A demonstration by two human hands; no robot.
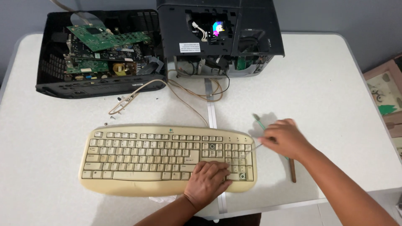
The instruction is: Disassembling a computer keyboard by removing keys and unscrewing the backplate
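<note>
Under left fingers (217, 173): yellowed keyboard (146, 155).

Left hand (208, 181) covers the lower right keys of the keyboard (167, 159). Right hand (284, 138) is motion-blurred, and the thin green tool (259, 122) in it is mostly hidden; what kind of tool is unclear. Open black casing (220, 35) behind the keyboard is cut by the top edge. Loose screws (119, 99) are too small to make out.

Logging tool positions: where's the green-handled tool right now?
In the head view, the green-handled tool is in the right hand, right of the beige keyboard on the white table. The left hand rests on the keyboard's lower right keys.
</note>
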